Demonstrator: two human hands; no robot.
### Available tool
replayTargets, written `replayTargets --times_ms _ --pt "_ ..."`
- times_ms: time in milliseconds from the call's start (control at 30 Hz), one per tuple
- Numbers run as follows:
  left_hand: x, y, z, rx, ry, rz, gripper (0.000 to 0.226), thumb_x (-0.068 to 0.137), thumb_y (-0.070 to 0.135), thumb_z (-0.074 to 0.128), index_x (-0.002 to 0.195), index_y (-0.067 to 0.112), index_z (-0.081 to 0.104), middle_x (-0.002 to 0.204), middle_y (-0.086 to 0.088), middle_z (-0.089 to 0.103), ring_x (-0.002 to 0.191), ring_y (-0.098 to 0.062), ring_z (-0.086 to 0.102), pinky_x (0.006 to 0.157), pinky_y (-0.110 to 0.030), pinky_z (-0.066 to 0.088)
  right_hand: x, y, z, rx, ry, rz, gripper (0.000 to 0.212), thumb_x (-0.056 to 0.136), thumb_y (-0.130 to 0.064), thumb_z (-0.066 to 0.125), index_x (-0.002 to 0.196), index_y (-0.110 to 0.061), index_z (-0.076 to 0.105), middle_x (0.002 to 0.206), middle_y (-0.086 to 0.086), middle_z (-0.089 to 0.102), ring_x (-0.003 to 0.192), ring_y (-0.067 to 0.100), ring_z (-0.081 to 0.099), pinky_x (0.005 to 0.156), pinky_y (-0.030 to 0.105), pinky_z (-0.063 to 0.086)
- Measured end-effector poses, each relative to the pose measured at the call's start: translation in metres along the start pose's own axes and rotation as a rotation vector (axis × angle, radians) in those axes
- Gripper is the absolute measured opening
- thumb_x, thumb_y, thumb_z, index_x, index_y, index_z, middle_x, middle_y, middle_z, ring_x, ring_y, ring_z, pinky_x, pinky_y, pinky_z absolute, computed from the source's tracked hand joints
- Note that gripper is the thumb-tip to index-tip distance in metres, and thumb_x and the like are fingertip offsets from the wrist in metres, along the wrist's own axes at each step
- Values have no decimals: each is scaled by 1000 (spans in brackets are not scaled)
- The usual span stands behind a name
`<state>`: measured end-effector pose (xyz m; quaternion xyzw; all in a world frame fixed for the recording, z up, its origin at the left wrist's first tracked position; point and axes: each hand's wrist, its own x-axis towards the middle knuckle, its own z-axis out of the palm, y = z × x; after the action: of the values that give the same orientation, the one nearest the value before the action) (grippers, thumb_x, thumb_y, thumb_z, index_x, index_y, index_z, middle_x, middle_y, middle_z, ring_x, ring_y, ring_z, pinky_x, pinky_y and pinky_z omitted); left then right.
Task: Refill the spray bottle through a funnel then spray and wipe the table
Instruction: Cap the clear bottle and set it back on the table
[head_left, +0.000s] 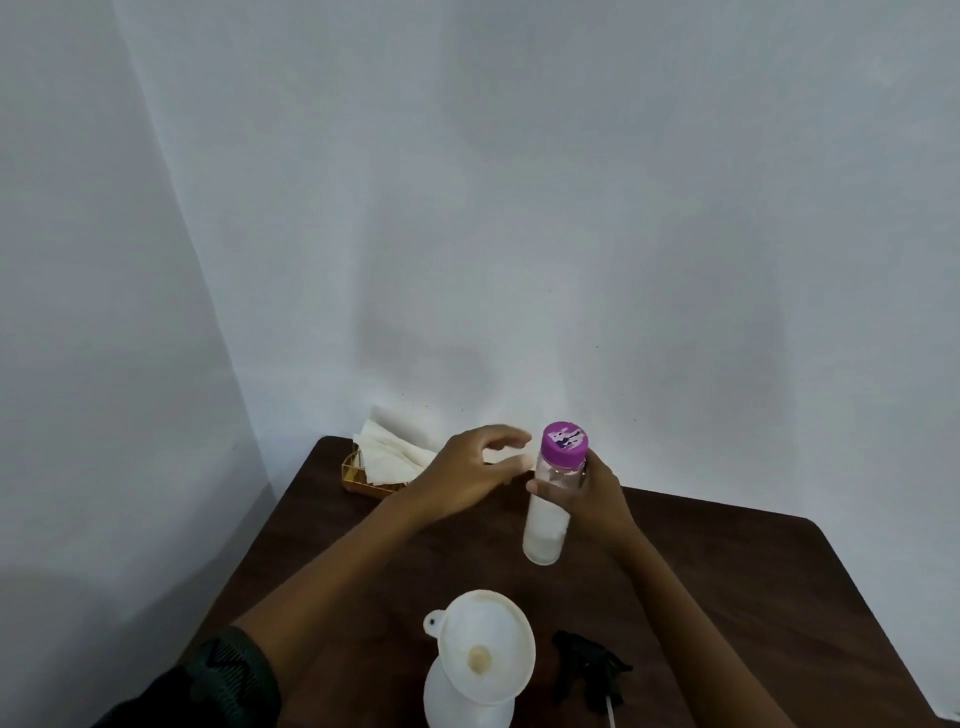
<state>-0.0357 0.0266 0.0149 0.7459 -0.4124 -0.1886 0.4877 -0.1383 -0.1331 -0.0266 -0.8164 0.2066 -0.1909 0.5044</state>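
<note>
My right hand (592, 493) grips a clear bottle (545, 525) with a purple cap (564, 443), holding it upright above the dark wooden table (727, 571). My left hand (467, 473) hovers just left of the cap with loosely curled fingers, holding nothing. Near the front edge stands a white spray bottle (457, 696) with a white funnel (485, 644) seated in its neck. The black spray head (587, 670) lies on the table to the right of it.
A gold wire holder (363, 480) with white paper napkins (389, 452) sits at the table's far left corner. White walls close in behind and to the left.
</note>
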Motion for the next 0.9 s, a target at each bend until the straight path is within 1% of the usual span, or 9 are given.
replayTargets --times_ms 33,100,133,200,300,467,600,733,900 --pt "-5 -10 -6 11 10 -32 30 86 32 64 115 26 62 117 10 65 108 -1 57 82 -5 40 7 3 5 -1 31 5 53 67 -25 83 111 -17 55 100 -7 62 85 2 59 67 7 43" --pt "-17 -32 -19 39 40 -93 23 87 24 63 109 23 66 109 8 68 102 -3 61 81 -4 42 22 8 18 13 47 11 53 67 -25 84 111 -14 56 101 -3 64 87 9 62 66 8 43" --pt "-24 -42 -24 42 46 -127 21 87 22 63 108 21 66 107 7 69 101 -4 62 85 -7 44 30 11 25 24 39 19 55 67 -26 84 112 -12 56 104 -1 64 91 14 62 67 10 44" --pt "-36 -58 -33 19 40 -194 19 88 20 63 105 22 67 104 7 69 100 -4 62 89 -16 46 46 14 41 23 3 36 59 67 -26 83 117 -10 54 110 3 64 95 15 60 69 13 44" --pt "-52 -76 -40 -11 18 -253 17 88 21 62 103 29 66 102 10 69 98 -2 63 87 -17 48 67 18 64 24 -28 51 64 69 -26 83 122 -9 51 118 6 62 98 13 56 80 22 44" --pt "-69 -96 -45 -9 -26 -330 19 88 25 61 100 40 62 106 12 67 103 -1 61 88 -17 48 95 22 93 26 -36 56 68 71 -27 81 126 -10 47 123 6 59 101 12 52 82 24 42" --pt "-75 -103 -47 -19 -54 -367 19 89 28 60 102 41 61 108 13 66 105 1 60 93 -20 48 111 26 106 41 -50 78 67 72 -24 80 127 -9 45 124 10 58 108 21 54 86 28 44" --pt "-76 -104 -45 -55 -74 -374 18 88 28 60 101 41 62 108 13 67 105 1 60 94 -22 49 120 30 112 15 -61 92 67 72 -23 80 127 -8 44 124 11 57 105 19 54 84 27 44" --pt "-79 -102 -41 -109 -77 -368 18 88 28 61 102 39 63 108 9 69 107 -2 61 96 -26 50 124 33 111 -13 -74 106 72 73 -25 79 131 -8 38 127 11 54 111 22 53 84 26 43"
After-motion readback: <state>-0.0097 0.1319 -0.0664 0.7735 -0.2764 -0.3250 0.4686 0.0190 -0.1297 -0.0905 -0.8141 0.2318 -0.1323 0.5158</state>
